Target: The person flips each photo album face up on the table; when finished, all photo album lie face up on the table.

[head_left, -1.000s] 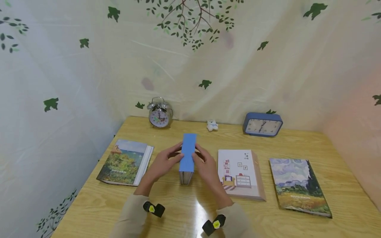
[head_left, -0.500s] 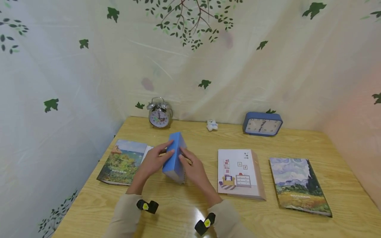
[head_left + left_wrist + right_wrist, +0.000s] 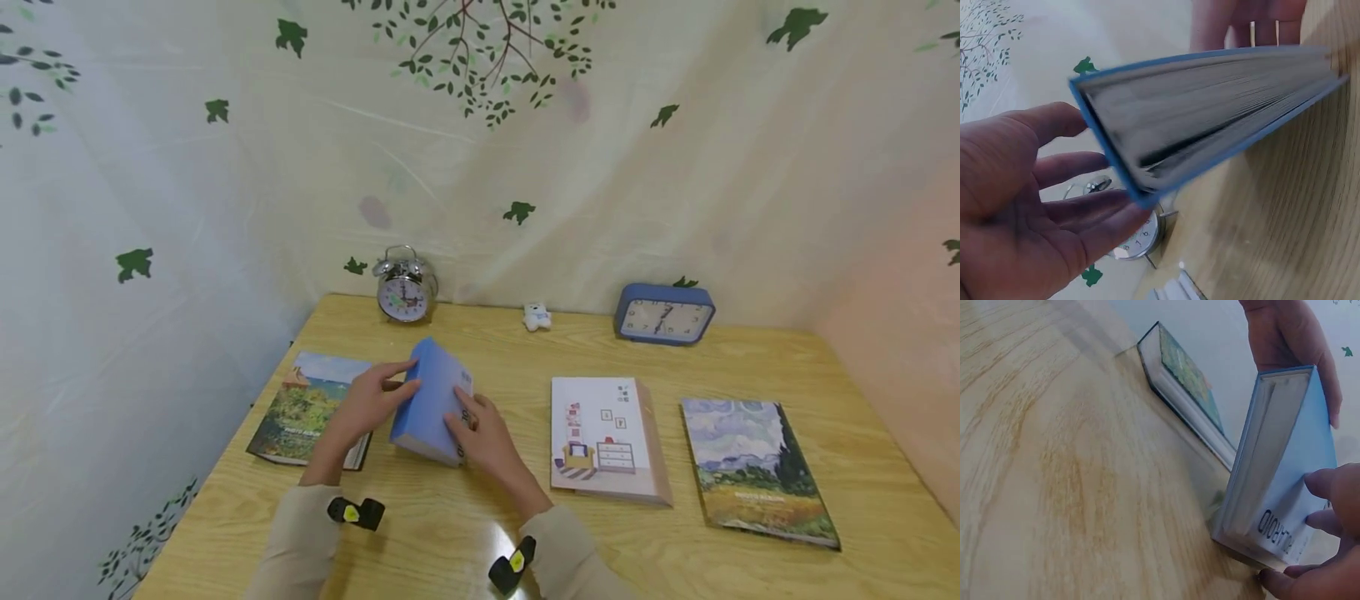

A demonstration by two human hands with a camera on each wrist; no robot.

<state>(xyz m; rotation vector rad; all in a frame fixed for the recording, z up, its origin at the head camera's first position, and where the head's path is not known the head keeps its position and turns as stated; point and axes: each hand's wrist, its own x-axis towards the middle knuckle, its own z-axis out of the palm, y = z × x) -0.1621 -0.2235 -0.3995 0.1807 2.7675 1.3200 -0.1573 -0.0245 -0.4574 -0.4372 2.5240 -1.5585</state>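
Note:
A thick blue photo album [image 3: 435,408] is tilted between my hands at the table's left middle, its spine raised toward the left and its front cover, with dark lettering, turned up to the right. My left hand [image 3: 369,406] holds the spine, the fingertips against it in the left wrist view, where the page block [image 3: 1197,106] shows between the covers. With bent fingers, my right hand [image 3: 486,433] grips the lettered cover near its lower edge; in the right wrist view one fingertip reaches the album's corner. Behind my left hand lies a landscape-covered photo album [image 3: 296,417], partly hidden.
A white illustrated book [image 3: 600,433] and another painted photo album [image 3: 757,475] lie to the right. Along the back stand a silver twin-bell alarm clock [image 3: 405,292], a small white bear figure [image 3: 536,317] and a blue clock [image 3: 665,314]. A printed curtain hangs behind.
The blue album has shifted left and tipped over from upright, so its front cover now shows. Both hands have moved left with it, and the left arm covers more of the landscape-covered album.

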